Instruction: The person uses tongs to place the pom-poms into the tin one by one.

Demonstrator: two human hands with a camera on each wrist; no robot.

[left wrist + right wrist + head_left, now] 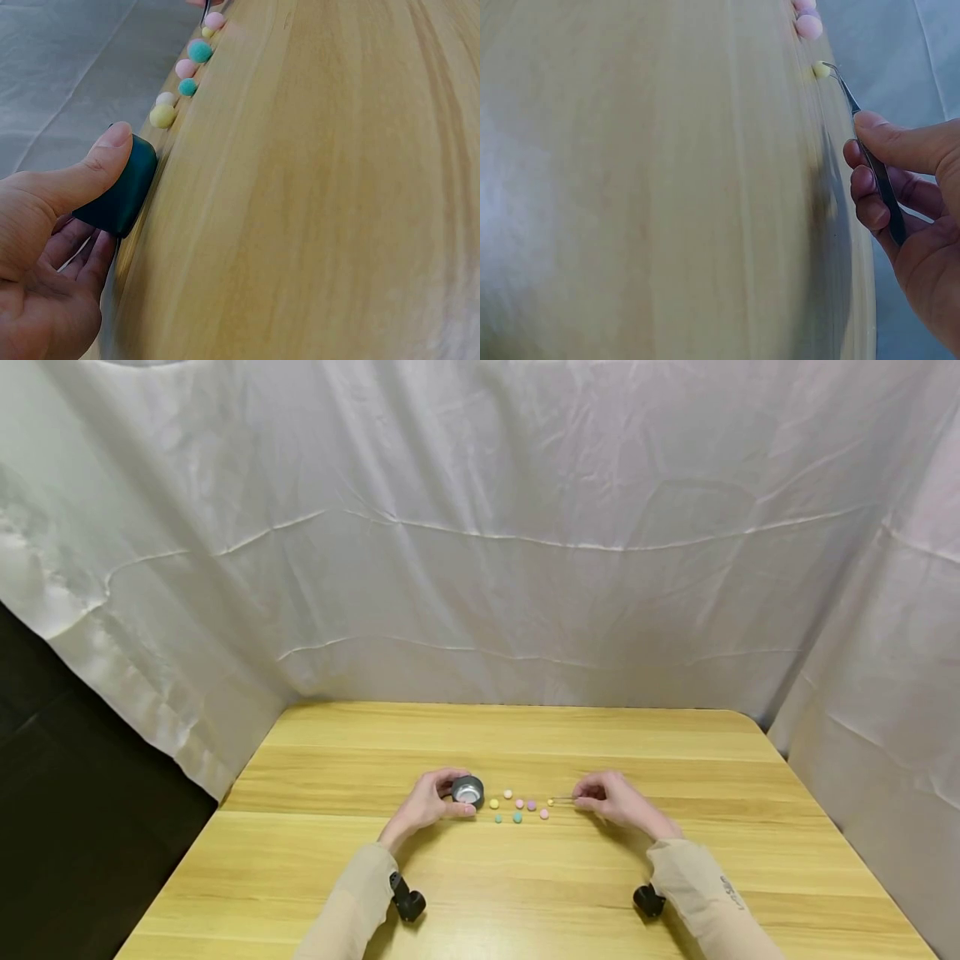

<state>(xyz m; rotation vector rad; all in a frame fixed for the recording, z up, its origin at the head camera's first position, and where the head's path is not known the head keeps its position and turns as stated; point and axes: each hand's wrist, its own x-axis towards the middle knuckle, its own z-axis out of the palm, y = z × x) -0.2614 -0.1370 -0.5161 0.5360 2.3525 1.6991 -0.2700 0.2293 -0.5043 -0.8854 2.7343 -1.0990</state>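
Observation:
My left hand [429, 802] grips a small round dark cup [468, 792] with a silvery inside, thumb on one side and fingers on the other. In the right wrist view, my right hand [922, 187] holds slim metal tweezers [880, 180] with bent tips. Those tips are at a small yellow pom-pom [821, 69]; whether they squeeze it I cannot tell. Between the hands lie several more fuzzy pom-poms, among them a larger yellow one [494, 804], a teal one [517, 817], a purple one [531, 806] and a pink one [543, 814].
The wooden table [525, 893] reaches back to a pale hanging curtain [525, 593], which also runs along both sides. A black surface [67, 827] shows at the far left. Each sleeve carries a black wrist camera [408, 902].

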